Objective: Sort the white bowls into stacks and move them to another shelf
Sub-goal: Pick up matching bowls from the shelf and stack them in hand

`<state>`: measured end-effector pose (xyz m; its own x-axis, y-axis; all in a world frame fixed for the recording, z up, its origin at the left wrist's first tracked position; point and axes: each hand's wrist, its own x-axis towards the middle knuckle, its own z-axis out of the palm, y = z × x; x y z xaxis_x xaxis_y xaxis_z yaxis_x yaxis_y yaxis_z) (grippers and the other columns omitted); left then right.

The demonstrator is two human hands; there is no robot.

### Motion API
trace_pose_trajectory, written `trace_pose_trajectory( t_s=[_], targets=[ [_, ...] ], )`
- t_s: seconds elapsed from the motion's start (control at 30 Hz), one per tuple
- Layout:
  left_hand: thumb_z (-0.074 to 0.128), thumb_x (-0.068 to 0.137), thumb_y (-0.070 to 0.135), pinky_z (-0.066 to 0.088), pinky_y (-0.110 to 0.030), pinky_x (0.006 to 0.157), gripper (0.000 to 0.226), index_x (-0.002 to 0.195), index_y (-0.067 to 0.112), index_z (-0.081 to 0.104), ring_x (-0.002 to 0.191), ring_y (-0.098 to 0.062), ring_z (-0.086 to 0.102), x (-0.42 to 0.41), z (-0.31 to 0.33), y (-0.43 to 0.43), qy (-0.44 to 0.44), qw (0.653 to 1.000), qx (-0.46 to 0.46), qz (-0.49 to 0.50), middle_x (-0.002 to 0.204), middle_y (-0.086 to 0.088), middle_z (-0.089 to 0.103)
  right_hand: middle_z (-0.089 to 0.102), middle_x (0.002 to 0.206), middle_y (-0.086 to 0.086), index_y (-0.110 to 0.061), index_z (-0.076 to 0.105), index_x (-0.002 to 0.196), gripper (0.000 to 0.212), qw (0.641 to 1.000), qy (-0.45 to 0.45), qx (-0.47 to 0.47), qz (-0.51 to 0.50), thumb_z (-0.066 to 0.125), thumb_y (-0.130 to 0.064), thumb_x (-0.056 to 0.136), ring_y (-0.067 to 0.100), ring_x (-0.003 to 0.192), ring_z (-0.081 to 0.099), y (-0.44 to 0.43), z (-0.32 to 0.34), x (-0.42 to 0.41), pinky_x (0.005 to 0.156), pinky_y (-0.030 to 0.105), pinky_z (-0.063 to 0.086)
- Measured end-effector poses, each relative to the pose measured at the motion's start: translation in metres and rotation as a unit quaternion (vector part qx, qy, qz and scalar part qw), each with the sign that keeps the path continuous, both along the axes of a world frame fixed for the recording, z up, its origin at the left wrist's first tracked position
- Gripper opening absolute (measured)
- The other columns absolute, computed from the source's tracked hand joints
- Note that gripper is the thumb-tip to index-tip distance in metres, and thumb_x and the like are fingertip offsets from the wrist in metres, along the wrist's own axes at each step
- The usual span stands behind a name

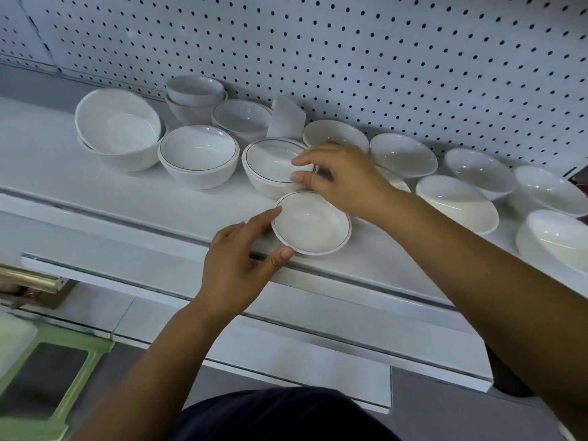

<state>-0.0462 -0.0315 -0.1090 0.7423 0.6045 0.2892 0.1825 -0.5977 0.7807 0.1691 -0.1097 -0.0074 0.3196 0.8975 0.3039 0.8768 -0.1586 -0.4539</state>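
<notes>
Head view: left hand (241, 265) grips a shallow, dark-rimmed white ceramic bowl (313, 224); right hand (343, 176) pinches stacked white bowls (270, 163) just behind it; the white shelf (143, 202) ends close before it; a slip could drop it.

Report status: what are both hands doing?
Left hand grips shallow line-rimmed bowl at shelf edge. Right hand pinches rim of line-rimmed stack behind it. Tilted plain bowls crowd right.
</notes>
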Motion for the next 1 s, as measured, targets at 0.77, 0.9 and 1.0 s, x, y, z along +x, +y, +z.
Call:
trace_pose_trajectory(
  t_s=[0.77,0.9,1.0],
  targets=[
    [0.065,0.079,0.072,0.054,-0.049,0.1,0.066,0.139,0.046,0.054,0.125,-0.014,0.06,-0.001,0.007,0.007,-0.008,0.996,-0.084,-0.04,0.126,0.022,0.068,0.063,0.073,0.019,-0.004,0.072,0.08,0.021,0.975,0.219,0.015,0.012,0.081,-0.021,0.088,0.014,0.069,0.053,0.031,-0.007,0.012,0.069,0.029,0.046],
    [0.066,0.079,0.069,0.056,-0.047,0.098,0.067,0.14,0.041,0.056,0.125,-0.013,0.06,-0.001,0.007,0.008,-0.014,0.995,-0.094,-0.045,0.128,0.019,0.068,0.06,0.071,0.018,0.003,0.072,0.085,0.021,0.962,0.259,0.087,-0.004,0.074,-0.016,0.093,0.011,0.069,0.049,0.024,-0.006,0.008,0.069,0.027,0.041],
    [0.067,0.08,0.068,0.056,-0.047,0.098,0.067,0.14,0.043,0.055,0.125,-0.012,0.059,-0.001,0.007,0.008,-0.009,0.995,-0.09,-0.043,0.129,0.02,0.067,0.055,0.071,0.003,-0.008,0.071,0.078,0.017,0.95,0.277,0.143,-0.003,0.072,-0.012,0.095,0.009,0.066,0.045,0.011,-0.003,0.0,0.067,0.026,0.04]
  ],
)
